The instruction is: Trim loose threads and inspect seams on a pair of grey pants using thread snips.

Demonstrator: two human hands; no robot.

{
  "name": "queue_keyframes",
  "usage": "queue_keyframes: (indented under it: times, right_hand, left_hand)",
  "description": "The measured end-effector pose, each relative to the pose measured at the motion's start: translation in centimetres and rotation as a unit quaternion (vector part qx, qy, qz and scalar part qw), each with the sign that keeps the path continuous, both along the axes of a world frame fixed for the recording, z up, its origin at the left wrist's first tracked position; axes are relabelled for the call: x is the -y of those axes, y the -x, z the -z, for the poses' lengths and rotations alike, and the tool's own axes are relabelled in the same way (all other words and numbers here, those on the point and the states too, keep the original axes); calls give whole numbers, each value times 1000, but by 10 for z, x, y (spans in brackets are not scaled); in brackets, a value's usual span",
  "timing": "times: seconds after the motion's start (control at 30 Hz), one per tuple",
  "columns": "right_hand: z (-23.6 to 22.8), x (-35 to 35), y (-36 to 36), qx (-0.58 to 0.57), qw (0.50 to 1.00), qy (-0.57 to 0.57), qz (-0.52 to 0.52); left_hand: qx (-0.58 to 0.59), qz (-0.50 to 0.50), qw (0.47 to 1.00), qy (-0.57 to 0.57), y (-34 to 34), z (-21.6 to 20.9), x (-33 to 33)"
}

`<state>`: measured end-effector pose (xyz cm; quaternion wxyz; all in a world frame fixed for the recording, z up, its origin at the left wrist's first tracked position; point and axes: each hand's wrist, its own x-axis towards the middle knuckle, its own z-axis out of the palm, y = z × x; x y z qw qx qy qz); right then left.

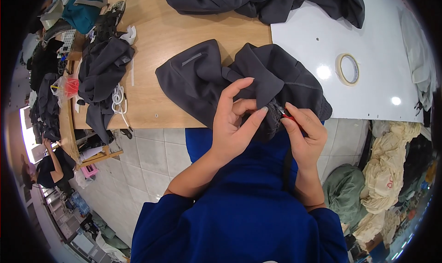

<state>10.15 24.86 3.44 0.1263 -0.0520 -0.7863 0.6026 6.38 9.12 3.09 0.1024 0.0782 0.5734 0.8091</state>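
Two hands [235,125] [304,131], soft dark-grey garment [207,81], red snips [287,117]

Both hands [267,125] on dark garment [207,78] — red-handled snips [287,117] in right.

We see a wooden worktop [156,37] that meets a white worktop [317,46] on its right. A dark grey garment [202,78] lies across the near edge where the two join. Another dark garment [258,0] is heaped at the far edge. A third, crumpled one [103,69] lies at the left with white cord [119,99] beside it. A roll of tape [347,69] rests on the white surface.
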Motion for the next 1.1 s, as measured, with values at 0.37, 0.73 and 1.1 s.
queue_keyframes:
  times: [0.37, 0.73, 1.1]
  right_hand:
    - [-1, 1, 0, 4, 1000, 5, -4]
    - [4, 0, -1, -17, 1000, 3, 5]
    - [-2, 13, 2, 21, 999, 32, -26]
  left_hand:
    - [54, 0, 998, -26, 2, -4, -3]
    - [27, 17, 999, 5, 1, -4, -1]
    - [52, 13, 997, -55, 1, -6, 0]
